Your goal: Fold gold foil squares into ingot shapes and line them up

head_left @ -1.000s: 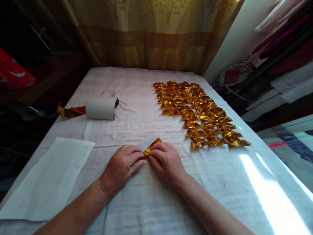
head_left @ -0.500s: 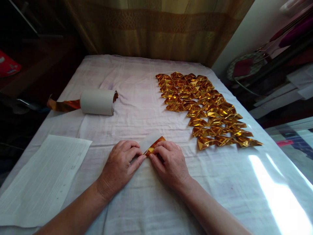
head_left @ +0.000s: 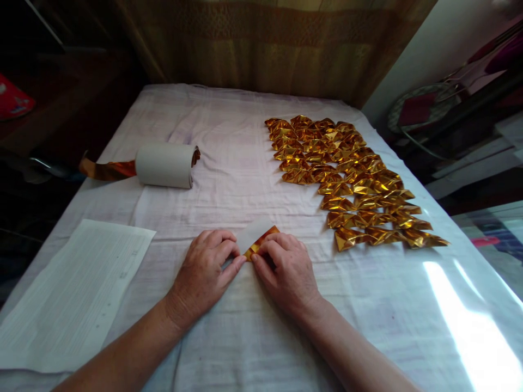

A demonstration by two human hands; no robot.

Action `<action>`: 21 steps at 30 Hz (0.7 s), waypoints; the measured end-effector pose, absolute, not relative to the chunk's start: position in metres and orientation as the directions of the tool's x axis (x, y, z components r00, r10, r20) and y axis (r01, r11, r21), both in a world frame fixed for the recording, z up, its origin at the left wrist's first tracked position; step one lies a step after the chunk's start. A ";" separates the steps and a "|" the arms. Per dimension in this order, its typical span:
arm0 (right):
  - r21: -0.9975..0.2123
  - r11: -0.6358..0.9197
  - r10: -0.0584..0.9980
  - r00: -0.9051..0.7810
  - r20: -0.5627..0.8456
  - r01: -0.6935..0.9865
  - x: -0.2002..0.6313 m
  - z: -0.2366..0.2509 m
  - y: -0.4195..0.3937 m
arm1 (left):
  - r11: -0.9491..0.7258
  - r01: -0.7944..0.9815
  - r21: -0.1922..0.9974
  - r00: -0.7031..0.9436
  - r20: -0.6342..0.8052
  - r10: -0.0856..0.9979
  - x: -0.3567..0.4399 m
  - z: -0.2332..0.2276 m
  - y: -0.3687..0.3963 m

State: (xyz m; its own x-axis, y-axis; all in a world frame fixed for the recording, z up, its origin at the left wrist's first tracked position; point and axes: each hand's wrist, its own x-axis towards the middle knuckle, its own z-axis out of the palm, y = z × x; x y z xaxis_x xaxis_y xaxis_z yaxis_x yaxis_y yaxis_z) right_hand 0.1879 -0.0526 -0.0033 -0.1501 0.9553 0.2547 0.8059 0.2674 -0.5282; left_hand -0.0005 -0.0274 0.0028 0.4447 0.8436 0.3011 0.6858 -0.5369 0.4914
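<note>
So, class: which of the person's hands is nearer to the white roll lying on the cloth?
Left. The left hand lies below and slightly right of the white roll; the right hand sits farther right, beyond the gold paper piece both hands press.

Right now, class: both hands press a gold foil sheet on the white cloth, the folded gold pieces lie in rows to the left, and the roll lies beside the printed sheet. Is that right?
Not quite. In the head view the folded gold pieces lie to the right of the left hand and right hand, not the left. The gold foil sheet, white cloth, roll and printed sheet are as stated.
</note>
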 end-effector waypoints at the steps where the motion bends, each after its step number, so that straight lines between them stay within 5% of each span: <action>1: -0.527 0.263 0.956 -0.147 0.252 0.808 0.188 -0.003 -0.053 | -0.535 0.686 0.493 0.446 0.297 0.845 0.000 0.003 -0.027; 16: -0.497 0.206 0.973 -0.124 0.192 0.843 0.184 -0.001 -0.050 | -0.472 0.750 0.463 0.406 0.240 0.882 0.001 -0.002 -0.029; 21: -0.573 0.228 0.974 -0.179 0.142 0.787 0.191 0.001 -0.046 | -0.471 0.746 0.471 0.418 0.219 0.881 0.000 -0.001 -0.028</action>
